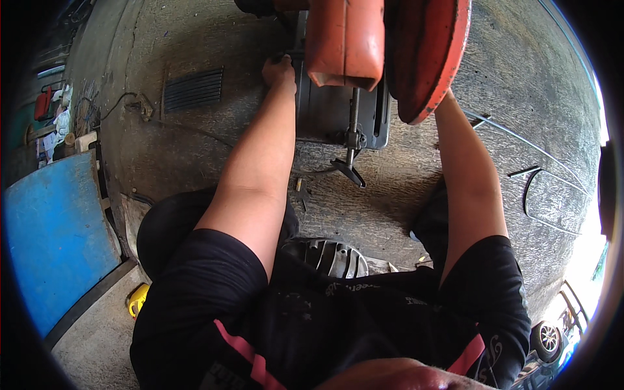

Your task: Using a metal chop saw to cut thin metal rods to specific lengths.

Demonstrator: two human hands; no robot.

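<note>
An orange cut-off saw (pixel 344 42) stands on the rough floor before me, its round orange guard (pixel 434 62) covering the right side. Below the housing, a threaded clamp screw (pixel 355 117) ends in a dark crank handle (pixel 349 172) over the grey metal base (pixel 376 133). My left hand (pixel 279 71) is at the base's left edge, fingers bent around something dark that I cannot make out. Only the wrist side of my right hand (pixel 447 99) shows; the guard hides its fingers and anything they hold.
A row of dark metal bars (pixel 193 89) lies left of the saw, near a dark cable (pixel 195 133). Thin rods (pixel 520 140) lie at right. A blue panel (pixel 58 234) and a yellow object (pixel 137 299) are at lower left. A ribbed metal piece (pixel 331 259) sits between my legs.
</note>
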